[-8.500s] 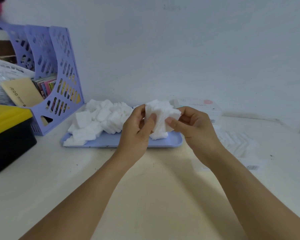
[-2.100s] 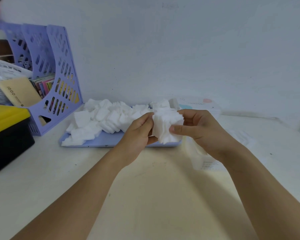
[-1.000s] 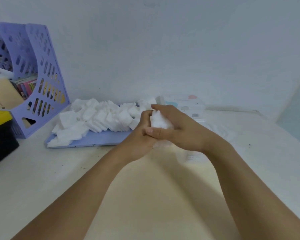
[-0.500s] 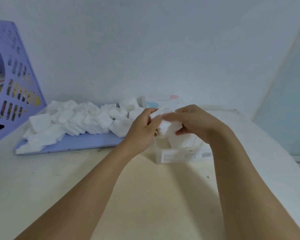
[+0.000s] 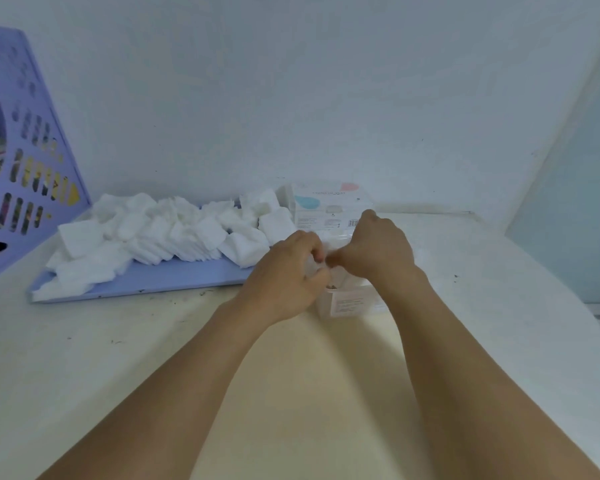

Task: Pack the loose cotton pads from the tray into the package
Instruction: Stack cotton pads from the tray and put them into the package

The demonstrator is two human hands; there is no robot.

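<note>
2 hands meet over the package (image 5: pixel 352 301), a clear soft pack standing on the table (image 5: pixel 153 358) just right of the tray (image 5: pixel 146 282). My left hand (image 5: pixel 286 275) is curled, fingertips pinching white material at the pack's mouth; my right hand (image 5: pixel 378 249) is knuckles-up with fingers bent down into the opening. I judge both are pressing a bundle of pads into the pack, but whether the right hand grips pads or only pushes them I cannot tell.

Cotton pads (image 5: pixel 167 233) remain heaped on the tray, from about 9 o'clock to 12 o'clock of the left hand; most of the load is not yet packed. A 2nd, printed pack (image 5: pixel 329 206) stands at 12 o'clock by the wall. A purple file rack (image 5: pixel 32 161) sits far out at 9 o'clock.

Risks:
1. Thin film walls could buckle or the pack tip toward 6 o'clock if I push down off-centre, spilling pads.
2. Pads may fan out and snag on the rim if the bundle goes in skewed.
3. The left wrist sits close to the tray's right end; a sweep back could drag loose pads off.

Hidden: the pack's opening and fill level lie under both hands. The label text is too small to read. The rack is cut off at the left edge.
</note>
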